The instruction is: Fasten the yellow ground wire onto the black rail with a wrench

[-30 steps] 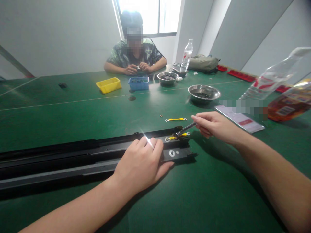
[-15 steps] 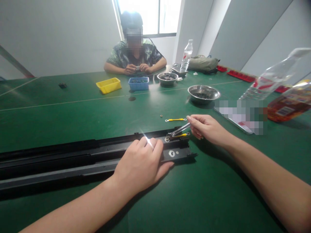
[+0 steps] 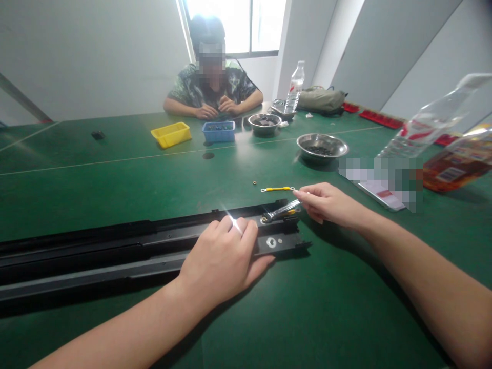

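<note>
My left hand [image 3: 221, 253] is wrapped over a long black metal rail [image 3: 165, 238] and presses it to the green table, close to the rail's right end. My right hand [image 3: 328, 206] pinches a silver wrench [image 3: 283, 209] by its far end. The wrench head rests at a small fastener on the rail, which it partly covers. A short yellow wire [image 3: 292, 211] with a ring terminal lies in the rail under the wrench, partly hidden. Just behind the rail, another yellow wire [image 3: 278, 189] with ring terminals lies on the table, beside a small brass-coloured nut [image 3: 254, 182].
Further back stand a yellow bin [image 3: 171, 136], a blue bin [image 3: 219, 132] and metal bowls [image 3: 322, 148] of small dark parts. On the right are a phone [image 3: 380, 192], a clear bottle [image 3: 426, 123] and a bottle of amber drink [image 3: 457, 161]. A co-worker [image 3: 213, 92] sits opposite.
The wrench has turned slightly and its head now sits over the fastener, covering more of the yellow wire. My left hand stays put. The co-worker's hands have shifted.
</note>
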`<state>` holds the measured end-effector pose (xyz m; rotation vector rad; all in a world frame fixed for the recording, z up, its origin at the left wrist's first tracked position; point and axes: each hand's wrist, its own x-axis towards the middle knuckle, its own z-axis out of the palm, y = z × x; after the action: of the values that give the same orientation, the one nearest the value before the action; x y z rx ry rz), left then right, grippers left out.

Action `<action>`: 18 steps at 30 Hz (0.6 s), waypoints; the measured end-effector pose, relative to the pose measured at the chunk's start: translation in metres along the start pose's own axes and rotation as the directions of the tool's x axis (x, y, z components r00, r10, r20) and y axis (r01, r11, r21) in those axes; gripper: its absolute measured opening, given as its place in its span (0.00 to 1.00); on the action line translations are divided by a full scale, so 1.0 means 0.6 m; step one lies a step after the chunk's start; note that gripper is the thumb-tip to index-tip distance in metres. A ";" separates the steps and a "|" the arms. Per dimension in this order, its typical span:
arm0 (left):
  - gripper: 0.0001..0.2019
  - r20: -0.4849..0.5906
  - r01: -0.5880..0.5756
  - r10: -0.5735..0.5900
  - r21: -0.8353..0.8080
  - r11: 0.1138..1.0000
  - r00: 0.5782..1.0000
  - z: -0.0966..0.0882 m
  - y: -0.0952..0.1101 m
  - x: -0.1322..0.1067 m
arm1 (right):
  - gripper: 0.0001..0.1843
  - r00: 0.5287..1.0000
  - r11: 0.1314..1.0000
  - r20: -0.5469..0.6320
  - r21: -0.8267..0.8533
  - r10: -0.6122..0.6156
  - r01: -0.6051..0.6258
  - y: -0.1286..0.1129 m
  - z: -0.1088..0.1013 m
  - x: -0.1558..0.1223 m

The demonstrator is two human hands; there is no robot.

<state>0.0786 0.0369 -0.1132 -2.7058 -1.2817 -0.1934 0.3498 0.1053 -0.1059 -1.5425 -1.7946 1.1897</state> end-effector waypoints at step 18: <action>0.23 -0.005 -0.002 0.002 -0.004 1.000 1.000 -0.001 0.001 -0.001 | 0.31 0.919 0.977 0.374 -0.206 0.123 -0.047 -0.013 -0.035 -0.027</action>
<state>0.0787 0.0363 -0.1129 -2.7088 -1.2782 -0.2022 0.3665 0.0965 -0.0857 -1.5899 -2.1692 1.4832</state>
